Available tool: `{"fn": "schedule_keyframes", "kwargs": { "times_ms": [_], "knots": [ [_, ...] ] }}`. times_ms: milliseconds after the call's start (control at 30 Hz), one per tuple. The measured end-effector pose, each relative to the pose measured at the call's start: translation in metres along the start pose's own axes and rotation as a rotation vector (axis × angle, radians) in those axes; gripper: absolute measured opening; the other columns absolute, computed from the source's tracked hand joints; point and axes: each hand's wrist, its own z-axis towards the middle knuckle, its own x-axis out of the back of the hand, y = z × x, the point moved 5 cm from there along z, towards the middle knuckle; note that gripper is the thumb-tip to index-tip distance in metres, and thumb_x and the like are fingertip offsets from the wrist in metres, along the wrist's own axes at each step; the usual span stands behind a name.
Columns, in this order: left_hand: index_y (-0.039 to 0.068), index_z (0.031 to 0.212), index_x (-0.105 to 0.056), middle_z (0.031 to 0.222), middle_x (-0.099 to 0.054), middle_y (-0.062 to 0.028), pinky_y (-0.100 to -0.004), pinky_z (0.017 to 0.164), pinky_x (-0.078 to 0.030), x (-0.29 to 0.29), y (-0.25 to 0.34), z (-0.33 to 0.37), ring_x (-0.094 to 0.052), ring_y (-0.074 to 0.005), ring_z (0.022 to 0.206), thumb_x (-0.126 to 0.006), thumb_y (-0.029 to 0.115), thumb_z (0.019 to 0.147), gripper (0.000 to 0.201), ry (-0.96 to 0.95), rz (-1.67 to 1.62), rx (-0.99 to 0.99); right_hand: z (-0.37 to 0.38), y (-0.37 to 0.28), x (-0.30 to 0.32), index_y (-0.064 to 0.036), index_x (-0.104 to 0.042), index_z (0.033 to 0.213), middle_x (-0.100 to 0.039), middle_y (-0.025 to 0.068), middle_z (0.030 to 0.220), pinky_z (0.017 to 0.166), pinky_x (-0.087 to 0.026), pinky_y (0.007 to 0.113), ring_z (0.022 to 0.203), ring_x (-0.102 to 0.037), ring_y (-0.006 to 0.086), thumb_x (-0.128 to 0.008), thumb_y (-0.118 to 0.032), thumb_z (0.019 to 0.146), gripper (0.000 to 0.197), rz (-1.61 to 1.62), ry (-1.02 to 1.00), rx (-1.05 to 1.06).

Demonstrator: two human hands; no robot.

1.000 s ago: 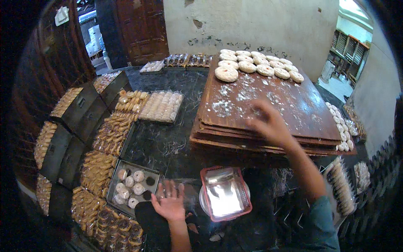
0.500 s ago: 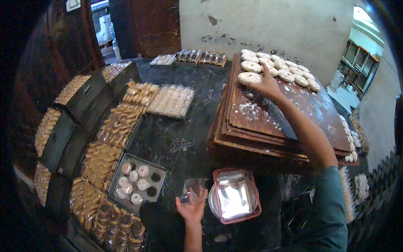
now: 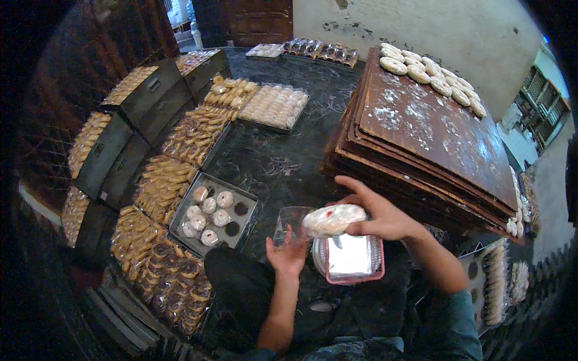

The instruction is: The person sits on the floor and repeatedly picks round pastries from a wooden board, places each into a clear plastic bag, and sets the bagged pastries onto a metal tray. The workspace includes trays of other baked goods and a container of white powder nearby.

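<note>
Held in my right hand (image 3: 385, 216) is an oval, flour-dusted bun (image 3: 333, 220) with a red dot on top, thumb on the near side and fingers beyond. My left hand (image 3: 286, 257) is just left of it, palm up, with a clear plastic bag (image 3: 291, 220) at its fingertips. The bun's left end is at the bag, overlapping it in view; whether it is inside I cannot tell. Below the bun, a pink-rimmed basket (image 3: 356, 279) holds a shiny stack of clear bags (image 3: 349, 256). Similar oval buns (image 3: 441, 85) lie in rows on a stack of brown boards (image 3: 445, 141).
Left of my hands, a metal tray (image 3: 248, 210) holds several round powdered pastries. Beyond it and along the left are trays of wrapped pastries (image 3: 162, 186) and dark stacked crates (image 3: 111, 159). A tray of pale wrapped buns (image 3: 274, 105) sits farther back. More packs (image 3: 495, 283) are at right.
My right hand has picked up a bun from the far left of the boards and brought it down beside my left hand. The view has shifted; the left hand still has the bag.
</note>
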Motion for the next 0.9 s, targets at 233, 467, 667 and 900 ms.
{"fn": "schedule_keyframes", "kwargs": {
  "times_ms": [233,467,667,900],
  "knots": [
    [0.011,0.120,-0.041,0.125,-0.046,-0.0157,-0.0515,0.097,-0.032,-0.025,0.016,-0.010,-0.042,-0.0333,0.117,-0.051,0.060,0.077,0.066,-0.080,0.235,-0.425,0.038,0.034,-0.054,-0.0064,-0.025,0.137,-0.053,0.0271,0.111,0.090,-0.040,0.039,0.107,-0.050,0.0382,-0.070,-0.034,0.070,0.085,-0.553,0.143,-0.033],
    [0.007,0.130,-0.036,0.132,-0.040,-0.0141,-0.0658,0.094,-0.030,-0.020,0.045,-0.007,-0.038,-0.0339,0.121,-0.048,0.054,0.080,0.069,-0.151,0.159,-0.464,0.033,0.099,-0.072,-0.0034,-0.032,0.134,-0.061,0.0178,0.097,0.081,-0.046,0.033,0.093,-0.057,0.0284,-0.069,-0.026,0.076,0.073,0.034,0.279,-0.354],
    [0.006,0.131,-0.034,0.133,-0.039,-0.0142,-0.0657,0.096,-0.025,-0.041,0.026,-0.013,-0.037,-0.0336,0.122,-0.048,0.057,0.079,0.074,-0.261,0.175,-0.383,0.041,0.139,-0.099,-0.0027,-0.055,0.114,-0.061,0.0131,0.096,0.071,-0.045,0.033,0.087,-0.057,0.0192,-0.064,-0.019,0.080,0.038,0.187,0.431,-0.029],
    [0.010,0.116,-0.051,0.125,-0.048,-0.0112,-0.0477,0.096,-0.036,-0.005,0.006,-0.010,-0.046,-0.0280,0.114,-0.047,0.065,0.076,0.068,0.168,0.226,-0.175,0.057,0.033,-0.092,-0.0041,-0.062,0.088,-0.051,0.0137,0.082,0.069,-0.045,0.036,0.080,-0.053,0.0308,-0.058,-0.003,0.070,0.018,-0.571,0.169,0.432]
  ]
}}
